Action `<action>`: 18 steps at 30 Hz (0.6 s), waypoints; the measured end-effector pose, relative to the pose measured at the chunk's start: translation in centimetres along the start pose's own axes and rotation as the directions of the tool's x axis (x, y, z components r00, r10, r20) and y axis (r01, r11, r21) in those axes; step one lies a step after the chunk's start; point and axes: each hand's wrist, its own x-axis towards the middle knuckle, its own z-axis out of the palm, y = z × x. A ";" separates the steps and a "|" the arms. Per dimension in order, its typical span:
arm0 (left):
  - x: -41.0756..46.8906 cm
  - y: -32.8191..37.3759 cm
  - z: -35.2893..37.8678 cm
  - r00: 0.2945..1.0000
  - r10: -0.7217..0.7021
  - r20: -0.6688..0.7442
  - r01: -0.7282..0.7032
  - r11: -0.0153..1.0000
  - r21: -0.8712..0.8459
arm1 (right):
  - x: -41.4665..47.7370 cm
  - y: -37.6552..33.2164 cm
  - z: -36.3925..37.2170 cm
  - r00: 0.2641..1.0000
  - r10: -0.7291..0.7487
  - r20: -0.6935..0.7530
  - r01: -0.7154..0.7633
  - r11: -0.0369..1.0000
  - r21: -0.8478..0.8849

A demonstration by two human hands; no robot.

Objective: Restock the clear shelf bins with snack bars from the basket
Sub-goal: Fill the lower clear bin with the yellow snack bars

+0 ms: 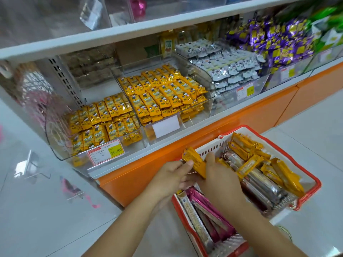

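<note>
A white basket with a red rim (304, 169) sits on the floor at the lower right, holding yellow, pink and brown snack bars. Above its near-left corner my left hand (170, 179) and my right hand (219, 175) both grip a small stack of yellow snack bars (194, 161). More yellow bars (246, 145) lie at the far end of the basket. On the low shelf, a clear bin at the left (61, 153) and a clear middle bin (211, 101) both hold rows of yellow bars.
A third clear bin (263, 84) to the right holds grey-white packets; purple packets (274, 39) pile beyond it. An orange plinth (241, 119) runs under the shelf. A price tag (105, 152) hangs on the left bin. White tiled floor surrounds the basket.
</note>
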 end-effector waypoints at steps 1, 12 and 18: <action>-0.6 0.1 -0.2 1.000 0.018 -0.022 -0.018 0.999 -0.036 | -0.6 -0.6 0.2 0.996 -0.052 -0.076 0.055 0.998 0.036; -5.5 0.9 -4.6 0.990 0.122 -0.074 -0.142 0.895 -0.422 | -3.0 -5.5 -0.5 0.940 -0.283 -0.192 0.342 0.814 0.469; -6.6 2.5 -6.4 0.976 0.161 -0.147 -0.213 0.850 -0.481 | -2.1 -7.6 -3.2 0.927 -0.354 -0.128 0.366 0.770 0.522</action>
